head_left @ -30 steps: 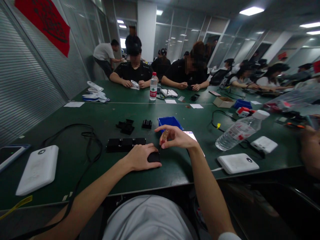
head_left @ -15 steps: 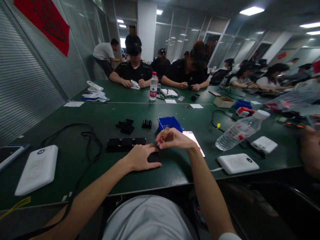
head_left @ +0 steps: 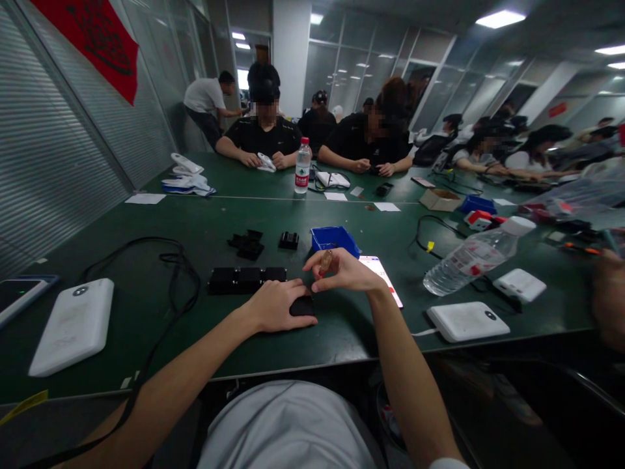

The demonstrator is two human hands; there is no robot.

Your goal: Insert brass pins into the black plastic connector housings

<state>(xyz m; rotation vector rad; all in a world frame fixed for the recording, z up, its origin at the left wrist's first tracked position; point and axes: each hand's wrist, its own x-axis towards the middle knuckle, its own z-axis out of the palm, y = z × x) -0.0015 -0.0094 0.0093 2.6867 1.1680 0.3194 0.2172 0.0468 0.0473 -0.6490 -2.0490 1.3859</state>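
My left hand (head_left: 276, 306) lies over a small black block (head_left: 303, 305) on the green table, fingers and thumb closed around its sides. Just right of it, my right hand (head_left: 344, 270) is raised a little, with fingers curled around a small amber, see-through piece (head_left: 325, 262) like a short handle. What its lower end touches is hidden or too small to make out. Beyond my left hand is a row of black blocks (head_left: 247, 279). Farther back lie loose black parts (head_left: 248, 245) and one separate black part (head_left: 289, 240).
A blue bin (head_left: 334, 240) and a lit phone (head_left: 383, 280) are beyond my right hand. White power banks (head_left: 73, 326) and a black cable (head_left: 195, 286) lie left. A tilted water bottle (head_left: 476, 257) and another white device (head_left: 467, 322) are right. Co-workers sit opposite.
The view has shifted slightly. Both hands keep almost the same pose, and the amber piece in my right hand looks slightly turned.
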